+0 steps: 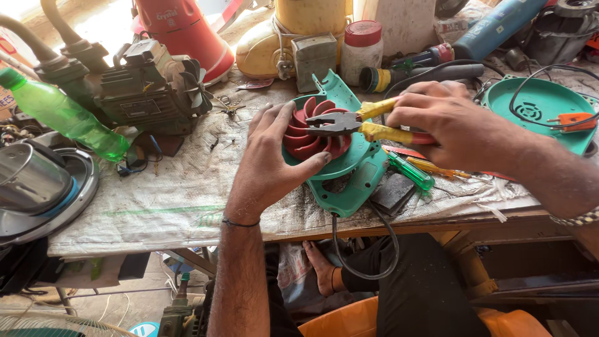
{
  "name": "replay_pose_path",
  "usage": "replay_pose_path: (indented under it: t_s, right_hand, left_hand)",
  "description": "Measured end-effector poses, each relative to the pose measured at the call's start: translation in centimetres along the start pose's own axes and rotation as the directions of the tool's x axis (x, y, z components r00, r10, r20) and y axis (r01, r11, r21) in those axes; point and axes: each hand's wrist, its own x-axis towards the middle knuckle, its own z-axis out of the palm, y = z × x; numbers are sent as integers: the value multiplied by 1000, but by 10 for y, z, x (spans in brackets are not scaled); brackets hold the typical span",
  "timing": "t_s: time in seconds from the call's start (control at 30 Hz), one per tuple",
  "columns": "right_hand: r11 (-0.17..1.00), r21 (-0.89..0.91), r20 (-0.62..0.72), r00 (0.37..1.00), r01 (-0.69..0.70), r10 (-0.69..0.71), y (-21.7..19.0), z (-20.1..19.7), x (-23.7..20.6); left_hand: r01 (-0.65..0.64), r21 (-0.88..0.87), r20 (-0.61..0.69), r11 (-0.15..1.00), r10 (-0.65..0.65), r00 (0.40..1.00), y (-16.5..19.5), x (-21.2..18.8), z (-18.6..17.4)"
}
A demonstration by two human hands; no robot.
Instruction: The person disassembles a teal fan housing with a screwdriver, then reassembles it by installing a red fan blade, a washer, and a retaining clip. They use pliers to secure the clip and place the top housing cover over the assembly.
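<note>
Pliers [349, 123] with yellow and red handles, gripped in closed fingers of right hand [446, 115], nose set at hub of red fan wheel [312, 128]. Left hand [274, 159] spread open, fingertips pressed against wheel's rim, holding nothing. Wheel seated in teal blower housing [349, 181] on cloth-covered surface [175, 193]. Green screwdriver [409, 171] just beside housing; teal cover [540, 103] farther right.
</note>
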Motion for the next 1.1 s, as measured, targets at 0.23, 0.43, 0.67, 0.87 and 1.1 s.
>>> replay_pose_path:
  t_s: [0.23, 0.43, 0.67, 0.87, 1.1]
  right_hand:
    - [1000, 16, 4, 1000, -12, 12, 6, -2, 5]
    - [994, -96, -32, 998, 43, -46, 13, 6, 1]
    - [994, -28, -54, 993, 104, -105, 23, 6, 3]
    - [994, -111, -106, 994, -21, 9, 31, 8, 13]
    - [949, -302, 3, 996, 85, -88, 44, 2, 51]
  left_hand:
    - [8, -16, 0, 1000, -8, 1000, 2, 1, -2]
    - [4, 4, -15, 1000, -4, 1000, 2, 0, -3]
    - [74, -10, -6, 997, -74, 997, 7, -1, -3]
    - [67, -8, -21, 998, -67, 998, 7, 2, 0]
    - [2, 25, -12, 1000, -2, 1000, 5, 5, -1]
